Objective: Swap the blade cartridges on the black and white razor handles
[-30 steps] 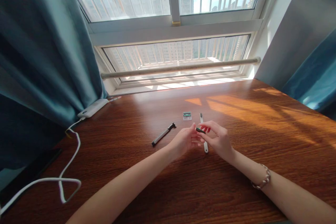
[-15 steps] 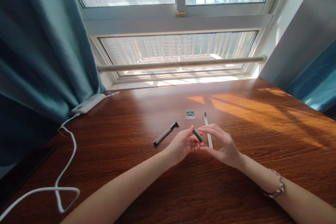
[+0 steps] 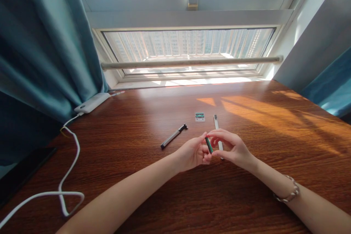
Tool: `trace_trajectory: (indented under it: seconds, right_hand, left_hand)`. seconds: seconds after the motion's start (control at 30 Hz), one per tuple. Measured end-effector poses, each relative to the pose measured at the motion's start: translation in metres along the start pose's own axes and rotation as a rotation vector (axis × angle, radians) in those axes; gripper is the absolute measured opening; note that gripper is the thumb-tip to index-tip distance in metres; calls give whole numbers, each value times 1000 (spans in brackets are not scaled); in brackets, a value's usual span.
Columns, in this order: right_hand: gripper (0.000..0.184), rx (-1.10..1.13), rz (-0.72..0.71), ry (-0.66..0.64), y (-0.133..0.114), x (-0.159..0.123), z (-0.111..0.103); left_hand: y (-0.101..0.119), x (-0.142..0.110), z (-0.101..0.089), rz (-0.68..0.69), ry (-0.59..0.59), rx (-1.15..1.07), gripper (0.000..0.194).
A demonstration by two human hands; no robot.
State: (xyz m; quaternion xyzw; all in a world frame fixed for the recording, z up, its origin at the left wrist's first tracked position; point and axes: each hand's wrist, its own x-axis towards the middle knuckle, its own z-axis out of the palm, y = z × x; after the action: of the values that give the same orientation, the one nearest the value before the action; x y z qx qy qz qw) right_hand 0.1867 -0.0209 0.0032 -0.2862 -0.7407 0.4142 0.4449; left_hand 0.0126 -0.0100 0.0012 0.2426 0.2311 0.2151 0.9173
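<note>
My left hand [image 3: 195, 153] is closed on a small black razor cartridge [image 3: 208, 145] with a green strip, held above the table. My right hand [image 3: 231, 147] has its thumb and forefinger at the two ends of the same razor cartridge, pinching it. Just left of my left hand, a grey and black razor handle [image 3: 172, 137] lies at a slant with its bare head pointing away. Behind my right hand lies a white toothbrush [image 3: 216, 122], partly covered by the fingers. Beyond the hands sits a small clear blade case [image 3: 200, 117] with green-striped cartridges in it.
All of this rests on a brown wooden table [image 3: 142, 117]. A white power bank [image 3: 93, 103] with a white cable [image 3: 76, 153] lies at the left by the blue curtain [image 3: 55, 44]. A metal rail [image 3: 189, 62] crosses the window behind the table.
The razor cartridge has turned more upright. My right thumb and forefinger have closed onto its ends. The view has tilted slightly downward.
</note>
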Motion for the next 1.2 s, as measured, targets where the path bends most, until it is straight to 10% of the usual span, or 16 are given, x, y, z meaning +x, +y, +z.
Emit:
trace_trajectory:
  seconds: [1.0,1.2]
  right_hand:
    - [39,-185,-15,137,3,-4,2]
    - [33,-33,119,211,8,-4,2]
  left_hand:
    - [-4,-5,7,211,30,179,28]
    - [7,-7,11,359,208,639,35]
